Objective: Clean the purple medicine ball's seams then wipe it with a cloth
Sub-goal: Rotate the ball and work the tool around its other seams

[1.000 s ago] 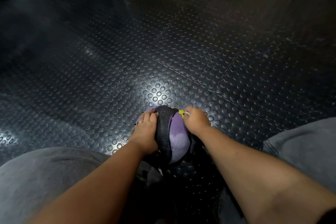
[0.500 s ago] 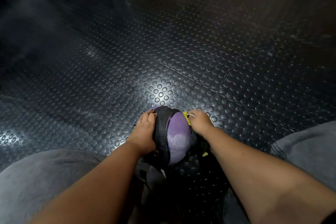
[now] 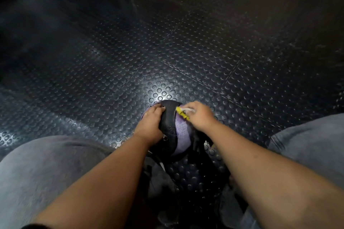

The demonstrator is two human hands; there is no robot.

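A purple medicine ball (image 3: 181, 132) with black panels sits on the studded floor between my knees. My left hand (image 3: 150, 122) lies over the ball's left side, fingers curled onto the top by the black strip, a ring on one finger. My right hand (image 3: 200, 116) is on the ball's upper right and pinches a small yellow and white tool (image 3: 183, 112), which looks like a brush; its yellow tip touches the seam between the black and purple panels. The ball's underside is hidden.
Black rubber floor (image 3: 186, 52) with round studs spreads out ahead, with tile joints crossing it. My grey-clad knees (image 3: 46, 169) flank the ball left and right. Dark straps (image 3: 197, 147) hang beside the ball near my right wrist.
My right hand has shifted with the yellow tool slightly up and right along the seam. The left hand has stayed on the ball, which has turned a little.
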